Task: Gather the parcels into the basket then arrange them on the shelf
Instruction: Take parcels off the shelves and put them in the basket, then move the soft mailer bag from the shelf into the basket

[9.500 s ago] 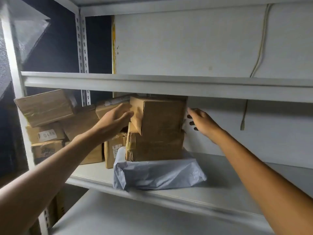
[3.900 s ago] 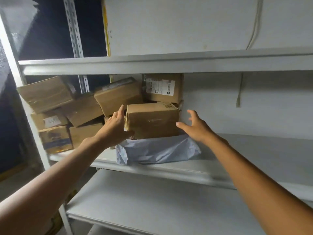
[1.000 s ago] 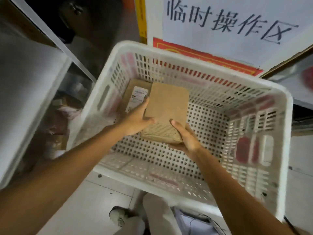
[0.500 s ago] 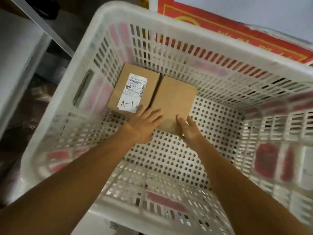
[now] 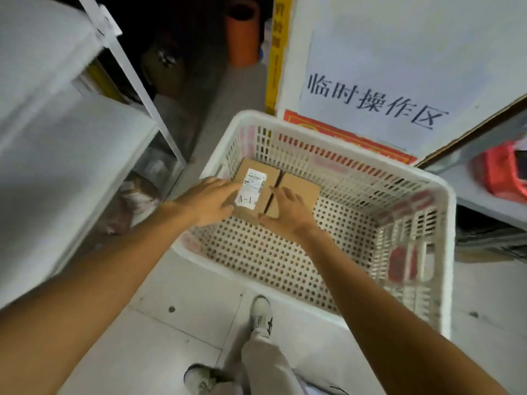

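1. Head view, hands: left hand (image 5: 208, 201) is flat with the fingers straight and together. It lies over the near-left corner of the labelled parcel (image 5: 272, 179) and grips nothing.
2. Right hand (image 5: 288, 212) is relaxed with the fingers loosely extended and the thumb out to the left. It sits over the near edge of the plain parcel (image 5: 303, 189) and the seam between the two boxes, with no pinch or wrap.
3. Can't tell whether either palm presses down or just hovers; motion blur smears the contact line.
4. Hidden or unclear: both hands cover the near edges of the parcels. The white label (image 5: 252, 185) reads "A-1", but the barcode text above that is too blurred to read.
5. The bagged items on the low shelf (image 5: 57, 172), left of the left hand, are a blur and can't be identified.
6. The red object (image 5: 502, 172), far right of the right hand, is cut off by the frame edge.
7. Container: the white perforated basket (image 5: 447, 252) sits on the floor (image 5: 171, 323). Both forearms reach in over its near rim.
8. Contents: only the two cardboard parcels, lying flat and side by side, touching, in the far-left corner directly under the hands. The labelled one is on the left.
9. Beyond the hands is a white sign (image 5: 399, 81) with Chinese characters. Below the arms are one shoe (image 5: 262, 315) and a trouser leg (image 5: 262, 363).
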The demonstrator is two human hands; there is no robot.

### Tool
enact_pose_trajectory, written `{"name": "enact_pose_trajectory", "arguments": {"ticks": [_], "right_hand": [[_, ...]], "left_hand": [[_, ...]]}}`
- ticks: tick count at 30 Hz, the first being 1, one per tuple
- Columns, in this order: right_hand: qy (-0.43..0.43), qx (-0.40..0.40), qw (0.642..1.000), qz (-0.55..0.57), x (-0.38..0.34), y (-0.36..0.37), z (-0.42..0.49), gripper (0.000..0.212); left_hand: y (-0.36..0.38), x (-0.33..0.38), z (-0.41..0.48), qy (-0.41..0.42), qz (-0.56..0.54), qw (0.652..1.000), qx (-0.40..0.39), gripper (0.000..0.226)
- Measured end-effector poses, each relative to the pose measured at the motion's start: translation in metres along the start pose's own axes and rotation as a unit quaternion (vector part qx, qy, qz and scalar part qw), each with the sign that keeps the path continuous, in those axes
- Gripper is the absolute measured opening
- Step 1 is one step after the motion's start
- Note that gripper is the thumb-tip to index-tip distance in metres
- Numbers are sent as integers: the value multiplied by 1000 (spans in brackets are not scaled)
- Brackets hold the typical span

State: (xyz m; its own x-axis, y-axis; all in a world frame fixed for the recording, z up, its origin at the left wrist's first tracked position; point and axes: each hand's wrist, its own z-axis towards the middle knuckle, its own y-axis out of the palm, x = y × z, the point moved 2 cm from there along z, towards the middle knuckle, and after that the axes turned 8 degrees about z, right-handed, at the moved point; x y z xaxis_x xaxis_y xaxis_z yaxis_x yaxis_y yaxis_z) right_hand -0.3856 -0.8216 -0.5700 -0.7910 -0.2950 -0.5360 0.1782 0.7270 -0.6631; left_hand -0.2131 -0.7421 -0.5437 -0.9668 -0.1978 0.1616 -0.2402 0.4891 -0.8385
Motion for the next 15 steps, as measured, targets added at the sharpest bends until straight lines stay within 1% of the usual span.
{"name": "enact_pose_trajectory", "arguments": {"ticks": [4, 7, 10, 13, 15], "right_hand": [[-83, 37, 995, -39, -103, -45, -38, 75], [-163, 61, 983, -65, -196, -70, -69, 72], [-255, 77, 960, -89, -299, -81, -110, 69], [-352, 80, 929, -85, -395, -79, -151, 70], [-413, 73, 903, -98, -453, -72, -176, 72]], "left_hand": [[-75, -43, -100, -51, 63, 992, 98, 59], [-130, -82, -187, -101, 100, 979, 145, 57], [-171, -120, -282, -166, 117, 961, 188, 57], [-198, -152, -381, -229, 93, 939, 238, 56], [-210, -167, -446, -279, 89, 915, 278, 65]]}}
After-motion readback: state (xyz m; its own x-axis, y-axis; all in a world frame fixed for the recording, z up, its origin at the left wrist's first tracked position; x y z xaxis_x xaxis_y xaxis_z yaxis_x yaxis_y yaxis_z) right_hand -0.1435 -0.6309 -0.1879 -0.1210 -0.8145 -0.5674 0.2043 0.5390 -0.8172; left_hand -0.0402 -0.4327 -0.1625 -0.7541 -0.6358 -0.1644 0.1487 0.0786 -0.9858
